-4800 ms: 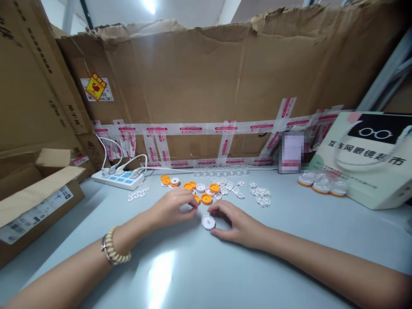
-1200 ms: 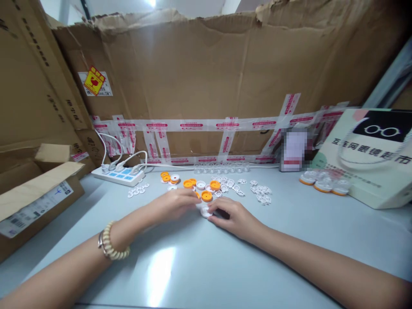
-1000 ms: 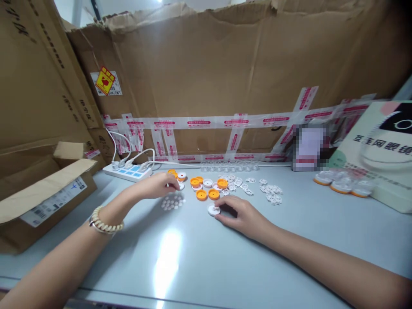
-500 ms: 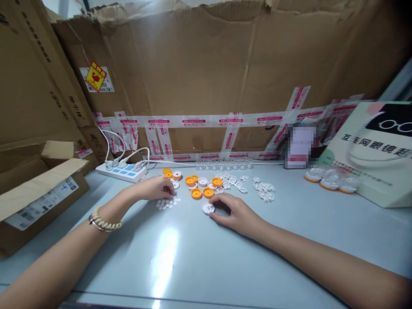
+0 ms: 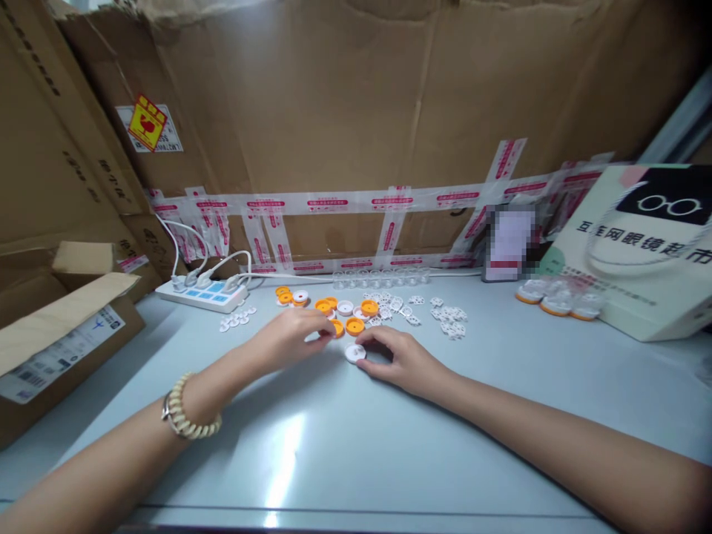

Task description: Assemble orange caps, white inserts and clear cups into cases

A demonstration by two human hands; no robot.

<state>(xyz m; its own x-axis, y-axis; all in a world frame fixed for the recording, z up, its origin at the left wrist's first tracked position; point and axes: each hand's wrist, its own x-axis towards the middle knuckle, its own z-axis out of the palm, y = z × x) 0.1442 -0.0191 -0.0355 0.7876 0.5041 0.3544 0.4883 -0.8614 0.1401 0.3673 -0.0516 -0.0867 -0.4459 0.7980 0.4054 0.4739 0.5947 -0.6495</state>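
Holding a white disc (image 5: pixel 354 353) at its right edge, the right hand (image 5: pixel 409 363) occupies the centre of the head view, thumb and forefinger set on the rim. The disc is face up at mid-frame, on or just above the pale bench (image 5: pixel 356 452). Left of centre, the left hand (image 5: pixel 292 337) has its thumb and fingertips drawn close together; whether anything small is pinched between them cannot be told. These fingers are just beside the orange rings (image 5: pixel 354 326), which are grouped with shallow white cups (image 5: pixel 345 308) above the disc. A pale coiled bracelet (image 5: pixel 192 411) circles the left wrist. Right of the group are white openwork pieces (image 5: pixel 449 319); behind it runs a row of clear cups (image 5: pixel 381 279). Small white pieces (image 5: pixel 236 319) lie left of centre, near a power strip (image 5: pixel 203 295). An opened carton (image 5: pixel 61 341) fills the left edge. At right, three clear-topped pieces with orange bases (image 5: pixel 559 300) sit before a printed carrier bag (image 5: pixel 639 252). Taped cardboard (image 5: pixel 334 111) spans the upper frame.
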